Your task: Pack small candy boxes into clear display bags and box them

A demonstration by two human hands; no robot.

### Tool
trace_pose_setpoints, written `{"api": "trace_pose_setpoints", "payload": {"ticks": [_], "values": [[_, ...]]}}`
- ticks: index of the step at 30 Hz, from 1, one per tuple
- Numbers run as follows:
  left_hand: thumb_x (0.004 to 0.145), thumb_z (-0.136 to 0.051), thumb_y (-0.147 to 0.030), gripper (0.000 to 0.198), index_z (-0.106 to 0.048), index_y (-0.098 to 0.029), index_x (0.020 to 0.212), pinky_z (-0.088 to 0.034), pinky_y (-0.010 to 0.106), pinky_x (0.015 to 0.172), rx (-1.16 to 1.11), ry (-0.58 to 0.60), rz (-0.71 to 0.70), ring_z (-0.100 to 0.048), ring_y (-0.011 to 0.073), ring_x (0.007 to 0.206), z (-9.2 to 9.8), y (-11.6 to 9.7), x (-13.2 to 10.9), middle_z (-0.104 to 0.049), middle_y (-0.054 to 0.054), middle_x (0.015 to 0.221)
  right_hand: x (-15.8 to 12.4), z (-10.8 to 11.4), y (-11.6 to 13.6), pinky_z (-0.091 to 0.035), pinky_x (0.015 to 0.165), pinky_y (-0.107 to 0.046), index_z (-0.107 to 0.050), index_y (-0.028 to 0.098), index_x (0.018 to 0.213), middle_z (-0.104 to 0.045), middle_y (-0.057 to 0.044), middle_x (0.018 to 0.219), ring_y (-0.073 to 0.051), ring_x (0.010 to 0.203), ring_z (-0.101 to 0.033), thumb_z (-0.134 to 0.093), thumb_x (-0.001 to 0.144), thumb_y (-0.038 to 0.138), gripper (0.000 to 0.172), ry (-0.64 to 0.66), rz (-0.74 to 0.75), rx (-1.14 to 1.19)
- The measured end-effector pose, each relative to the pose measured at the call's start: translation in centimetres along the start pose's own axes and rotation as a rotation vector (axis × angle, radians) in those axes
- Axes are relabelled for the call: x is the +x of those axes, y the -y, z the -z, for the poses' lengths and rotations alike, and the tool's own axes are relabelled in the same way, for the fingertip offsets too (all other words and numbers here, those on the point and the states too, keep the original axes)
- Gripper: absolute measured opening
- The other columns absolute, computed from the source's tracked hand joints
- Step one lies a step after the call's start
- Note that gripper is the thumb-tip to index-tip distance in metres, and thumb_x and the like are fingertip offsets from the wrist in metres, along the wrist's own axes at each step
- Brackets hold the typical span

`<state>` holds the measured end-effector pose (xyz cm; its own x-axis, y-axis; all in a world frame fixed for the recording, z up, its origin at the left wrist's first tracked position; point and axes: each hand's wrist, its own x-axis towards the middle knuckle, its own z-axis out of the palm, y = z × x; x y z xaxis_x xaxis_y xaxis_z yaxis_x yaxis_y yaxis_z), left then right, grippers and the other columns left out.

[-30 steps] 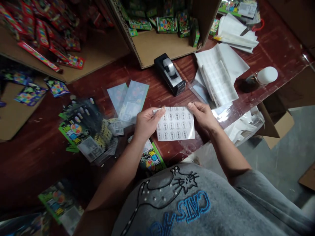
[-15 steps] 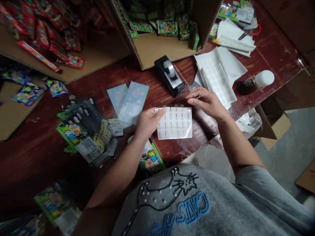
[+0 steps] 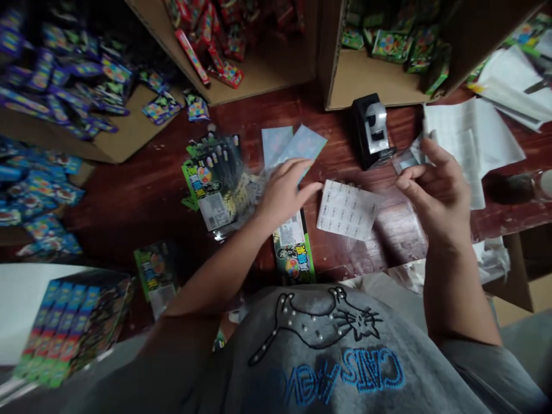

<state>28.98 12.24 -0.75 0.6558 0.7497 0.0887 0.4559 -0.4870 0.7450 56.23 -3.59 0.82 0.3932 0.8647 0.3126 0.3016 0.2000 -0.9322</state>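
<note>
My left hand [image 3: 287, 192] has its thumb and fingers spread, over the lower end of two pale printed bags [image 3: 304, 146] and above a green-and-black package [image 3: 293, 253]. A white sheet of round stickers [image 3: 348, 210] lies on the table between my hands, touched by neither. On the right, my right hand [image 3: 444, 198] is raised with thumb and index fingertips pressed together; whatever is between them is too small to make out. Beyond the sheet stands a black tape dispenser [image 3: 373, 131]. Left of my left hand lies a pile of printed packages [image 3: 215, 184].
Cardboard boxes hold purple packets [image 3: 86, 75], red packets [image 3: 211, 43] and green packets [image 3: 392, 46] along the far side. Blue packets [image 3: 38, 195] are at the left. White papers [image 3: 457, 138] and a white-capped bottle [image 3: 545, 185] occupy the right side.
My left hand has let go of the sticker sheet, which now lies on the table, and moved toward the pale bags. My right hand's fingertips have closed. The view has shifted left.
</note>
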Motion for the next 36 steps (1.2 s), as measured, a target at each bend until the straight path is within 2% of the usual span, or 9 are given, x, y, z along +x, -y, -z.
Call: {"api": "trace_pose_setpoints", "payload": {"ticks": [2, 5, 12, 16, 20, 26, 29, 33, 36], "values": [[0.099, -0.070, -0.033, 0.026, -0.079, -0.021, 0.119, -0.046, 0.049, 0.117, 0.118, 0.038, 0.031, -0.067, 0.0317, 0.127, 2.9, 2.0, -2.5, -0.077, 0.011, 0.129, -0.1, -0.5, 0.5, -0.063, 0.074, -0.037, -0.064, 0.050, 0.145, -0.075, 0.000, 0.113, -0.019, 0.086, -0.072, -0.089, 0.087, 0.045, 0.063, 0.018, -0.034, 0.025], [0.099, -0.064, -0.035, 0.023, -0.083, -0.023, 0.100, -0.052, 0.048, 0.106, 0.113, 0.172, 0.095, -0.072, 0.0295, 0.107, 4.9, 4.4, -6.1, -0.081, 0.009, 0.107, 0.0, -3.1, 1.6, -0.065, 0.080, -0.038, -0.062, 0.043, 0.147, -0.075, 0.000, 0.108, -0.018, 0.084, -0.071, -0.089, 0.087, 0.044, 0.066, 0.138, -0.130, 0.089], [0.088, -0.078, -0.041, 0.023, -0.083, -0.022, 0.099, -0.060, 0.037, 0.090, -0.379, 0.091, 0.284, -0.077, 0.0224, 0.095, 4.6, 4.2, -8.6, -0.083, 0.008, 0.104, 0.8, -13.7, 2.8, -0.063, 0.089, -0.036, -0.047, 0.029, 0.157, -0.072, 0.001, 0.096, -0.018, 0.090, -0.072, -0.082, 0.092, 0.040, 0.075, 0.607, -0.240, 0.288], [0.081, -0.085, -0.042, 0.028, -0.082, -0.020, 0.098, -0.062, 0.035, 0.088, -0.545, 0.064, 0.374, -0.078, 0.0213, 0.092, 4.7, 3.5, -8.9, -0.084, 0.008, 0.101, 0.9, -16.7, 1.4, -0.060, 0.083, -0.033, -0.037, 0.023, 0.165, -0.070, 0.001, 0.097, -0.017, 0.088, -0.069, -0.076, 0.091, 0.029, 0.083, 0.768, -0.239, 0.245], [0.080, -0.087, -0.041, 0.031, -0.080, -0.018, 0.098, -0.062, 0.036, 0.089, -0.597, 0.057, 0.397, -0.079, 0.0215, 0.092, 5.0, 3.3, -9.3, -0.084, 0.008, 0.101, 0.5, -16.8, 1.4, -0.056, 0.092, -0.039, -0.027, 0.027, 0.172, -0.072, -0.003, 0.108, -0.021, 0.098, -0.067, -0.074, 0.093, 0.023, 0.093, 0.724, -0.057, -0.050], [0.080, -0.086, -0.040, 0.028, -0.079, -0.017, 0.096, -0.063, 0.037, 0.088, -0.647, 0.070, 0.369, -0.078, 0.0215, 0.092, 5.3, 3.4, -9.6, -0.083, 0.009, 0.101, -1.1, -16.1, 3.2, -0.040, 0.108, -0.052, -0.022, 0.037, 0.175, -0.079, -0.002, 0.111, -0.027, 0.107, -0.062, -0.059, 0.109, 0.028, 0.076, 0.654, 0.331, -0.453], [0.080, -0.085, -0.035, 0.025, -0.076, -0.017, 0.095, -0.062, 0.034, 0.086, -0.669, 0.097, 0.332, -0.078, 0.0193, 0.091, 5.2, 2.9, -9.2, -0.082, 0.007, 0.099, -1.5, -16.1, 3.4, -0.038, 0.109, -0.052, -0.007, 0.035, 0.177, -0.080, -0.002, 0.116, -0.027, 0.108, -0.063, -0.054, 0.111, 0.029, 0.081, 0.665, 0.335, -0.476], [0.076, -0.090, -0.027, 0.038, -0.070, -0.019, 0.107, -0.063, 0.031, 0.081, -0.728, 0.185, 0.237, -0.078, 0.0189, 0.090, 6.0, 2.7, -8.9, -0.080, 0.005, 0.099, -1.4, -15.1, 3.7, -0.043, 0.113, -0.055, -0.007, 0.033, 0.177, -0.079, -0.005, 0.124, -0.028, 0.114, -0.066, -0.054, 0.111, 0.040, 0.081, 0.653, 0.305, -0.397], [0.076, -0.095, -0.023, 0.052, -0.069, -0.022, 0.121, -0.060, 0.027, 0.074, -0.665, -0.017, 0.188, -0.076, 0.0174, 0.086, 8.0, 3.6, -9.4, -0.079, 0.002, 0.096, -1.8, -13.3, 3.9, -0.050, 0.115, -0.058, -0.006, 0.034, 0.177, -0.067, -0.012, 0.146, -0.032, 0.127, -0.065, -0.056, 0.107, 0.056, 0.089, 0.428, 0.224, -0.321]]}}
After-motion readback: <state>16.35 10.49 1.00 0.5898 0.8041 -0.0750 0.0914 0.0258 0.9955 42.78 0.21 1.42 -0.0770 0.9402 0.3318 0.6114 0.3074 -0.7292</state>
